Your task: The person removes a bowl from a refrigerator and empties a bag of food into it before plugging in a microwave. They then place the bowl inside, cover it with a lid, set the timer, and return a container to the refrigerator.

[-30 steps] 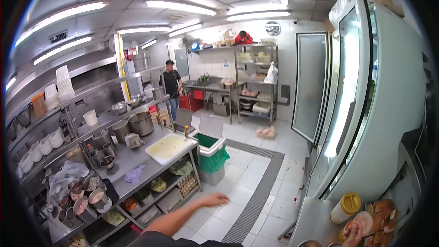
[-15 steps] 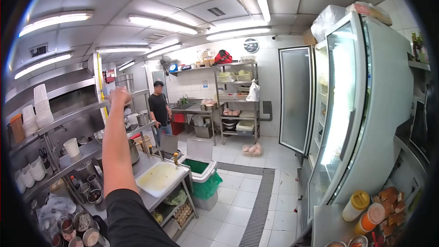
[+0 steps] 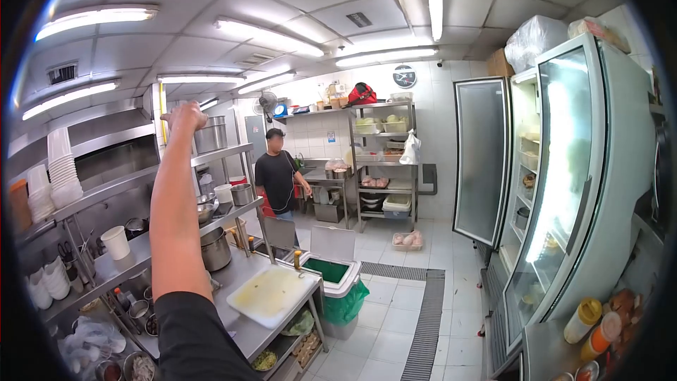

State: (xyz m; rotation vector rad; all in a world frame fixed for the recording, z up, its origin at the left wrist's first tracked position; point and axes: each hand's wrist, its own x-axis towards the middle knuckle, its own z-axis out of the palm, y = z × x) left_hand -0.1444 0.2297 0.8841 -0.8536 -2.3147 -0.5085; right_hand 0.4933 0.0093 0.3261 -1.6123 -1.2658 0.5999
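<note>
The left hand (image 3: 185, 117) is hovering at left, overlapping the steel pot (image 3: 211, 137) in view; I cannot tell whether it is gripping. A far blue label (image 3: 331, 137) is showing unreadably small.

The left grip (image 3: 185, 117) is high at the upper shelf (image 3: 236, 151), where a steel pot (image 3: 210, 137) stands just beside it; whether they touch, I cannot tell. Above the white cutting board (image 3: 273, 296) on the counter (image 3: 235, 279), a hand could pass freely. Beyond the board, a raised bin lid (image 3: 333, 243) stands in the way. Across the floor (image 3: 395, 295), a passage runs between the waste bin (image 3: 343, 328) and the open refrigerator door (image 3: 483, 162).
</note>
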